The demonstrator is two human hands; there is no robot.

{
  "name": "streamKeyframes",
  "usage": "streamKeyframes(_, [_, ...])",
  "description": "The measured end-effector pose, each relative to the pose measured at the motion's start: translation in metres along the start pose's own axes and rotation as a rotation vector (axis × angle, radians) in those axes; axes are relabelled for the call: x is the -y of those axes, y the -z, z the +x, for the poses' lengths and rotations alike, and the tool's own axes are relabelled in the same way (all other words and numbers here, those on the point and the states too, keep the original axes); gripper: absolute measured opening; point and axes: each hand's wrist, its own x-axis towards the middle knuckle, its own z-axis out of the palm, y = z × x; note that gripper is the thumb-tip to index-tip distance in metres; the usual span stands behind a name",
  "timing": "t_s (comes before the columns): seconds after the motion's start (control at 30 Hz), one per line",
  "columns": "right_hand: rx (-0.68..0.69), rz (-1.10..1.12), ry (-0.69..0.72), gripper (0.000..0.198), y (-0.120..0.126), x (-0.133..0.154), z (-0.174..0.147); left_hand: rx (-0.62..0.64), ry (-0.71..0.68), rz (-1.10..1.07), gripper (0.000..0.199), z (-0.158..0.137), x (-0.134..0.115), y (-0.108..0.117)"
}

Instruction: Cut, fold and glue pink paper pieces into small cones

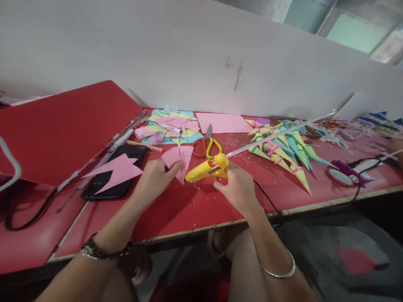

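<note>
My left hand pinches a pink paper piece between thumb and fingers over the red table. In my right hand is a yellow hot glue gun, its nozzle close to the lower edge of that paper; whether they touch I cannot tell. A long clear glue stick sticks out of the gun's back, slanting up to the right. Just beyond the gun lie scissors with one red and one yellow handle. Cut pink paper pieces rest on a black phone left of my left hand.
Pastel paper scraps and a pink sheet lie along the back. Several paper cones are heaped at the right, near a purple device with a cable. A red board stands at the left. Another person's hand shows at the right edge.
</note>
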Motion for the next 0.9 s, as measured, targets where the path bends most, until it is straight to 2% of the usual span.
streamKeyframes(0.27, [-0.096,0.005,-0.024,0.033,0.0005,-0.0088,-0.002,-0.021,-0.001,0.08,0.05,0.0015,-0.0009,0.001])
streamKeyframes(0.6, [-0.015,0.01,-0.005,0.036,-0.0006,-0.0021,-0.0003,-0.014,-0.003,0.07,0.051,0.0015,-0.0012,0.0006])
streamKeyframes(0.9, [-0.017,0.002,-0.009,0.035,-0.0004,-0.0019,0.0008,0.006,-0.019,0.013,0.049,0.0005,-0.0019,-0.0004])
